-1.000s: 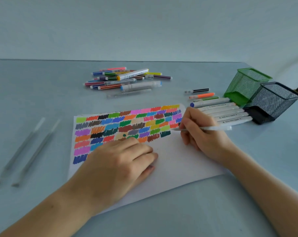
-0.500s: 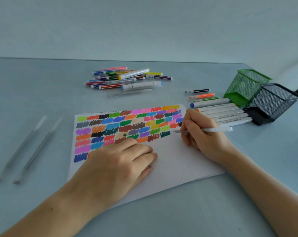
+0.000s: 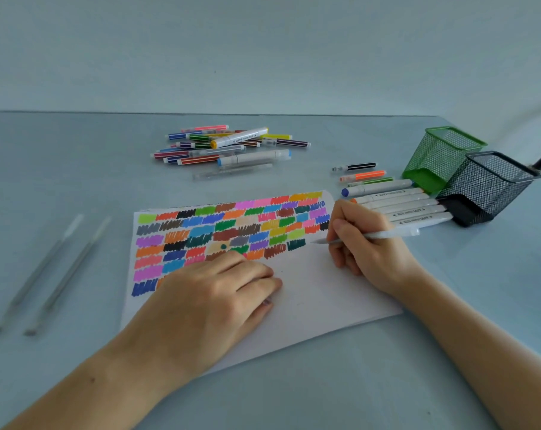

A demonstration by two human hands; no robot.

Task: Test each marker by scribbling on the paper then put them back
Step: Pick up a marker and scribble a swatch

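The right hand (image 3: 360, 246), at right of centre in the frame, pinches a slim pale-barrelled marker (image 3: 383, 235) between thumb and curled fingers, its fine tip pointing left just above or on the bare part of the white sheet of paper (image 3: 318, 290), beside the last dark green scribble; whether the tip touches cannot be told. The left hand (image 3: 213, 293) lies flat with relaxed fingers on the lower left of the sheet, pressing it down. The paper's upper part is filled with rows of short scribbled blocks in many colours. Just right of the writing hand lies a neat row of white-barrelled markers (image 3: 396, 201) with grey print too blurred to read. Behind them stand a black wire-mesh pen holder (image 3: 487, 187) and a green wire-mesh pen holder (image 3: 442, 156), both square and tilted. At upper centre sits a loose pile of thin striped colour markers (image 3: 228, 145); the writing on a thick white one with a yellow cap is not legible. Two blurred grey pens (image 3: 49, 274) lie at left. All rests on a smooth pale blue-grey table (image 3: 294, 392) against a plain pale wall (image 3: 263, 51)
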